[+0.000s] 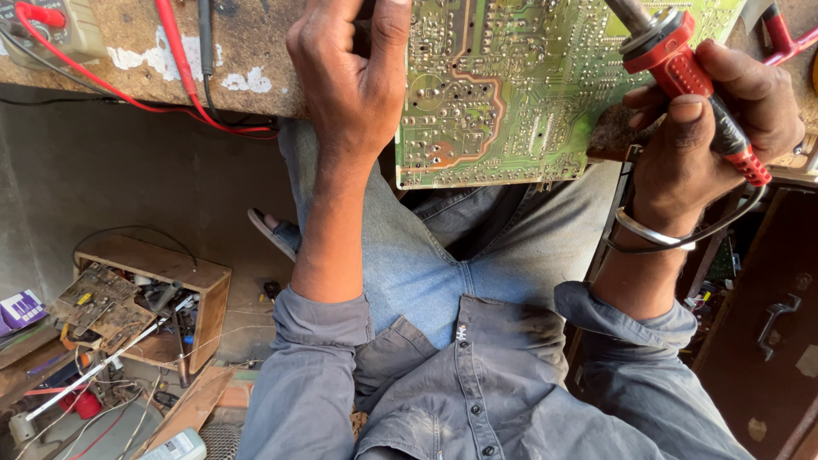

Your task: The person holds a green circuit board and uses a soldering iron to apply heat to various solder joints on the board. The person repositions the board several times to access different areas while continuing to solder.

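A green circuit board (520, 85) lies solder side up on the worn workbench (136, 43), overhanging its near edge above my lap. My left hand (354, 81) grips the board's left edge, thumb on top. My right hand (716, 119) holds a soldering iron (682, 64) with a red and black handle; its metal shaft points up over the board's right part and the tip is out of view. A metal bangle (652, 232) sits on my right wrist, with the iron's black cord looping past it.
Red and black test leads (183, 68) trail across the bench from a beige meter (51, 25) at top left. On the floor at lower left stands a wooden box (183, 277) full of old boards and tools. A dark cabinet (767, 341) is at right.
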